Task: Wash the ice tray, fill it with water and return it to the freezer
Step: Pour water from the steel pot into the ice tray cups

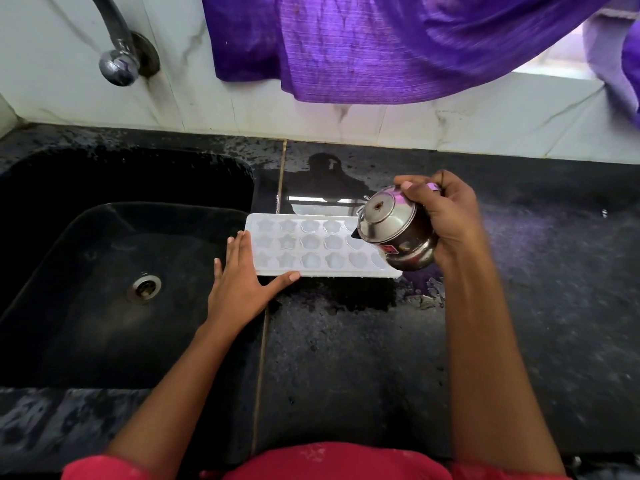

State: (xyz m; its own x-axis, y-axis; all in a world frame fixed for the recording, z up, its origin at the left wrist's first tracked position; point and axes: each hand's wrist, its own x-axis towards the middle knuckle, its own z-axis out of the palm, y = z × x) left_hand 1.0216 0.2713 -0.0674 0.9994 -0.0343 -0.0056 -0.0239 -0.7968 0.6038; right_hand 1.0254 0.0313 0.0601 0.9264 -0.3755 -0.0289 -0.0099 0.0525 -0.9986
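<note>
Ice tray (311, 244): flat on the counter (346, 358), its left end at the counter's edge beside the sink (86, 237); not yet in the freezer.
Left hand (242, 285): fingers straight and spread, pressed against the tray's left end and near corner. I judge it steadies the tray.
Right hand (450, 223): fingers curled round a steel kettle (394, 226), tipped spout-down over the tray's right end, for filling I judge. I cannot make out a stream.
Count: one tray, three rows of moulds, six columns showing before the kettle hides the rest; one kettle.
</note>
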